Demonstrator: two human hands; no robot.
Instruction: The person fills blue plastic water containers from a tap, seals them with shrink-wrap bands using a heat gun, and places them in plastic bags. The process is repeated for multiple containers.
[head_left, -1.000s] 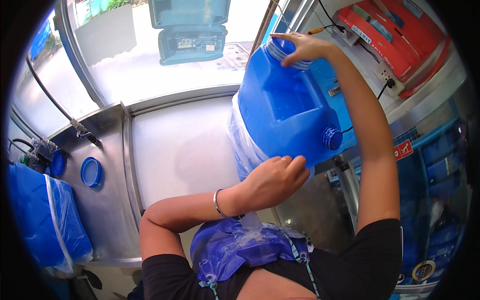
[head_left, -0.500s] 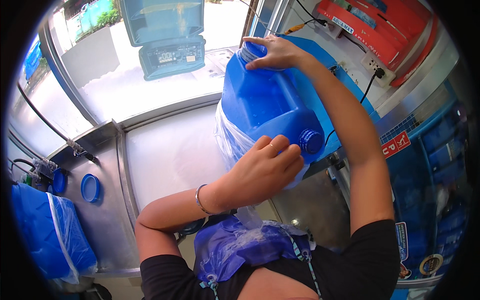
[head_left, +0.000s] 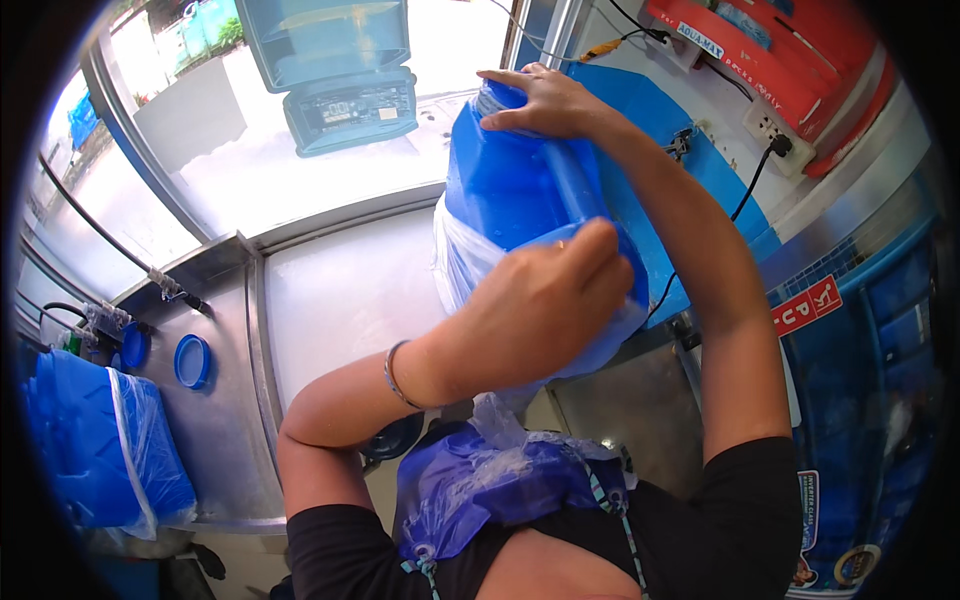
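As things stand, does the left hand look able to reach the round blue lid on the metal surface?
Probably yes, if it swings left: the left hand is at the blue jug, but only the white surface and metal rim appear between it and the lid.

The left hand (head_left: 540, 305) curls while the right hand (head_left: 548, 103) grips.

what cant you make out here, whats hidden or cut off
All in the head view:
- What, if anything, the left hand grips: its fingertips are hidden behind its own back.
- The near corner of the blue jug: covered by the left hand.
- What is inside the jug: the right hand covers part of its neck.
- The other blue container's far-left side: cut off by the dark fisheye rim.
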